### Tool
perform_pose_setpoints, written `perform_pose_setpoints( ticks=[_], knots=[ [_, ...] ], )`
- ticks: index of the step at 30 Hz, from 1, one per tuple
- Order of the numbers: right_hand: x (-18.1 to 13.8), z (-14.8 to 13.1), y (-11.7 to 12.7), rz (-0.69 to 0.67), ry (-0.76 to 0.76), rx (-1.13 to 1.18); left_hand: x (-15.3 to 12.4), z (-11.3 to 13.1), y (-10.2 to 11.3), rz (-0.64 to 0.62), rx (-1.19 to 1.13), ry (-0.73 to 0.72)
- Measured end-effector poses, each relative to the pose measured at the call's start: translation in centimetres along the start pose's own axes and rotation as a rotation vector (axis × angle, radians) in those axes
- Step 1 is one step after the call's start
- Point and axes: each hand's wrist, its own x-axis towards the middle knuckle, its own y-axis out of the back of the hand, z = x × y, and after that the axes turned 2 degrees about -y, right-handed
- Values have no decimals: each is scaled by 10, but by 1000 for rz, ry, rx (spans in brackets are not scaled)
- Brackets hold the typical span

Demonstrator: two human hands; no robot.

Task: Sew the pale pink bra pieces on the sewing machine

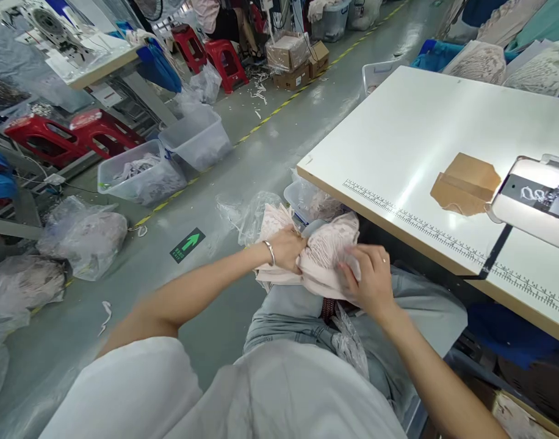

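Note:
On my lap lies a bundle of pale pink lace garment pieces (pixel 325 250). My left hand (pixel 286 247), with a silver bracelet at the wrist, is closed on the left side of the bundle. My right hand (pixel 371 280) grips the bundle's right side, fingers curled over the fabric. Both hands are over my grey trousers (pixel 284 311), just left of the white sewing table (pixel 421 140). A clear bin of similar pink pieces (pixel 307 198) stands on the floor right beyond the bundle.
A sewing machine (pixel 536 195) and a brown cardboard piece (pixel 465 183) sit on the table, which has a ruler strip (pixel 444 241) along its edge. Plastic bins (pixel 142 174), bags of fabric (pixel 85 235) and red stools (pixel 224 61) stand on the grey floor to the left.

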Motion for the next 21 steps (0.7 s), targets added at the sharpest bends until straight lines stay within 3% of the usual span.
perform_pose_setpoints(
  ticks=[1,3,5,7,10,13,16,21],
  knots=[
    [-19,-3,-3,-2,-67,130,3,-11,1,-18,-11,27],
    [-57,-9,-16,-232,-282,479,8,-30,2,-61,-35,72],
    [-88,-10,-40,-449,-700,852,8,-41,0,-98,-61,121],
    [-104,-6,-67,-450,-863,937,6,-42,-3,-99,-79,144],
    [-102,7,-101,-342,-1028,1067,1,-34,-10,-29,-119,57],
    [-83,20,-120,-152,-1125,1236,-3,-25,-12,-33,-152,-27],
    [-64,32,-122,62,-1162,1363,-7,-22,-13,-61,-133,4],
    [-49,60,-104,373,-1200,1433,-17,-26,-20,-21,-131,118]
  ],
)
